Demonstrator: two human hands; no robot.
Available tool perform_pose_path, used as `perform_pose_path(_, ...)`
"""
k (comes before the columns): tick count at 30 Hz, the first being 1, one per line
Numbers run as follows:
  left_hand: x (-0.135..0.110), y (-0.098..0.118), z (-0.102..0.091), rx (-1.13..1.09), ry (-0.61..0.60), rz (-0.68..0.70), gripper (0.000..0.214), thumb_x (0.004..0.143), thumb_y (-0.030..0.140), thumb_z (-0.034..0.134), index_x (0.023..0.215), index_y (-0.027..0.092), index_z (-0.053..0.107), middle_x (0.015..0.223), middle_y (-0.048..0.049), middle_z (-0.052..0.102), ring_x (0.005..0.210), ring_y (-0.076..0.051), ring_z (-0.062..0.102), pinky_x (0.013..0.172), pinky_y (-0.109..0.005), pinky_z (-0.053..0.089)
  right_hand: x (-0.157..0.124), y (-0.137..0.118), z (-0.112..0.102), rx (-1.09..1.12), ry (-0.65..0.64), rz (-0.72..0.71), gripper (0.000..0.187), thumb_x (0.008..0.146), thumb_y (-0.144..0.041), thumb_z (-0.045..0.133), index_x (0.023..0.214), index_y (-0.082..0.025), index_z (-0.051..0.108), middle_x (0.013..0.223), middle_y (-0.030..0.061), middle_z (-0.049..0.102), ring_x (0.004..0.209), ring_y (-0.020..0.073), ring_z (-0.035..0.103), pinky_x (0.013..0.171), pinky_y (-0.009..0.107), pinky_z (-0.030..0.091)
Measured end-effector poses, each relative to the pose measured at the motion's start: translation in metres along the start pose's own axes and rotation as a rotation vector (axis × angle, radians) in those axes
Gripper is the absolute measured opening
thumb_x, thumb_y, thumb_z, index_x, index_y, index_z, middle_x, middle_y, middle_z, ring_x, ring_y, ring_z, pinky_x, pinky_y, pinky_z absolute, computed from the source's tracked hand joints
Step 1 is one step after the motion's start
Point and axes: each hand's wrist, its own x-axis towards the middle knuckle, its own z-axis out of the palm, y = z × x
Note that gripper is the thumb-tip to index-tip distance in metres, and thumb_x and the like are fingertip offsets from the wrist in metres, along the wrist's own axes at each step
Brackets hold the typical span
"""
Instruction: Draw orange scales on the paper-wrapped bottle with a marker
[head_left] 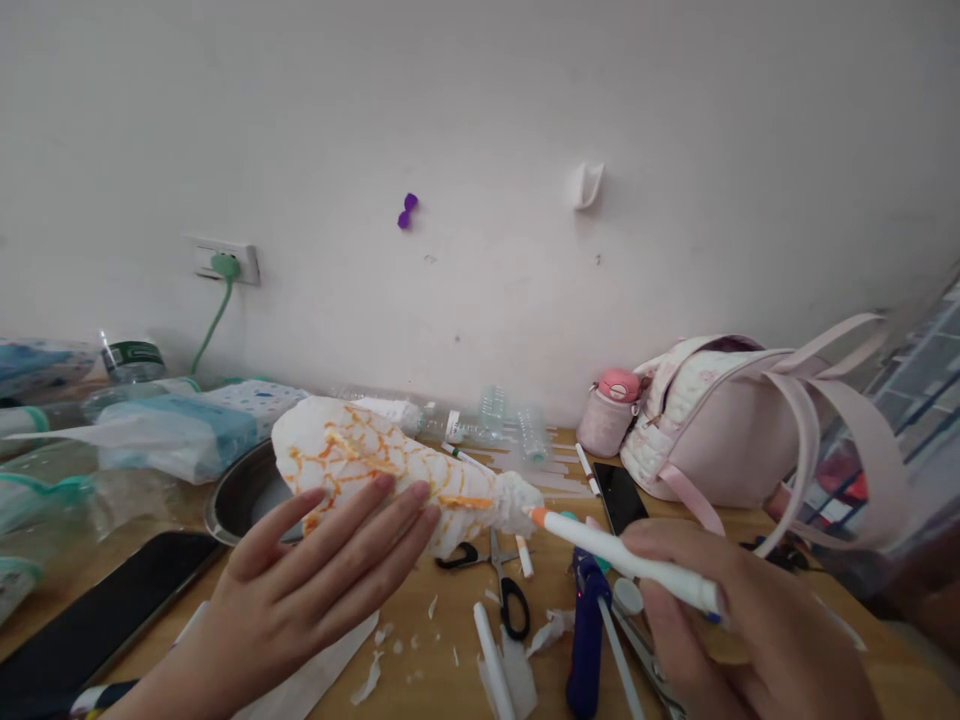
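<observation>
A bottle-shaped piece wrapped in crumpled white tissue [397,450], with branching orange lines over it, lies tilted in front of me. My left hand [322,570] holds it from the near side, its long fingers laid across the surface and the thumb against the lower edge. Part of its underside is hidden behind those fingers. In my right hand [742,610] is a white felt-tip marker [622,555], pinched between thumb and fingers. Its orange tip is at the narrow, ruffled white end of the wrapped piece; whether they touch I cannot tell.
Black-handled scissors [501,570], a blue glue gun [586,630], a loose white marker [493,660] and paper scraps lie close by. A metal bowl [225,500] and a black phone [112,610] are at left. Behind are plastic bottles [491,412] and a pink bag [712,430].
</observation>
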Motion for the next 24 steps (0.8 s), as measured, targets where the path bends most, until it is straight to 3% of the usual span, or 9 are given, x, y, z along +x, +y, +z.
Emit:
perform_pose_path(5, 0.001, 0.007, -0.004, -0.056, 0.018, -0.074, 0.062, 0.091, 0.001, 0.037, 0.137, 0.039, 0.023, 0.111, 0.008, 0.069, 0.111, -0.013, 0.059, 0.114, -0.037, 0.02, 0.0, 0.002, -0.003, -0.018, 0.081, 0.044, 0.013, 0.084, -0.019, 0.047, 0.093, -0.022, 0.055, 0.08, 0.0009, 0.069, 0.071, 0.0125, 0.066, 0.065, 0.018, 0.053)
perform_pose_path(10, 0.001, 0.015, -0.006, -0.083, -0.015, -0.176, 0.067, 0.091, 0.001, 0.039, 0.135, 0.048, 0.018, 0.111, 0.0166, 0.068, 0.108, -0.014, 0.061, 0.112, -0.042, 0.029, 0.0, 0.002, -0.002, 0.032, -0.012, 0.01, 0.014, 0.083, -0.019, 0.048, 0.096, -0.021, 0.053, 0.077, -0.0007, 0.067, 0.065, 0.0108, 0.064, 0.061, 0.017, 0.052)
perform_pose_path(12, -0.001, 0.016, -0.006, -0.113, -0.037, -0.196, 0.07, 0.089, 0.0, 0.04, 0.134, 0.049, 0.019, 0.116, 0.0171, 0.066, 0.111, -0.015, 0.059, 0.112, -0.044, 0.027, 0.0, 0.002, -0.002, -0.004, 0.019, 0.007, 0.012, 0.083, -0.02, 0.048, 0.092, -0.021, 0.054, 0.076, -0.0002, 0.067, 0.065, 0.011, 0.063, 0.059, 0.017, 0.051)
perform_pose_path(17, -0.003, 0.018, -0.006, -0.069, -0.023, -0.133, 0.069, 0.088, -0.005, 0.037, 0.134, 0.045, 0.023, 0.109, 0.0158, 0.069, 0.11, -0.011, 0.059, 0.117, -0.042, 0.013, 0.001, 0.0, 0.0, 0.032, 0.029, 0.033, 0.012, 0.084, -0.019, 0.046, 0.094, -0.021, 0.053, 0.083, 0.0012, 0.068, 0.075, 0.0122, 0.066, 0.061, 0.017, 0.051)
perform_pose_path(21, -0.004, 0.017, -0.005, 0.014, 0.045, -0.087, 0.064, 0.088, -0.003, 0.042, 0.132, 0.042, 0.029, 0.095, 0.0214, 0.073, 0.101, -0.005, 0.064, 0.117, -0.031, 0.009, 0.004, 0.0, 0.004, 0.092, -0.01, -0.003, 0.016, 0.083, -0.016, 0.046, 0.098, -0.021, 0.052, 0.078, -0.0013, 0.067, 0.068, 0.0096, 0.064, 0.06, 0.015, 0.05)
perform_pose_path(24, -0.003, 0.015, -0.004, 0.027, 0.088, -0.031, 0.062, 0.087, -0.001, 0.047, 0.132, 0.038, 0.031, 0.091, 0.0203, 0.074, 0.095, -0.005, 0.067, 0.117, -0.028, 0.008, 0.002, 0.001, 0.0, 0.063, 0.02, 0.047, 0.011, 0.083, -0.018, 0.046, 0.091, -0.022, 0.053, 0.078, -0.0004, 0.067, 0.064, 0.0097, 0.063, 0.061, 0.016, 0.05)
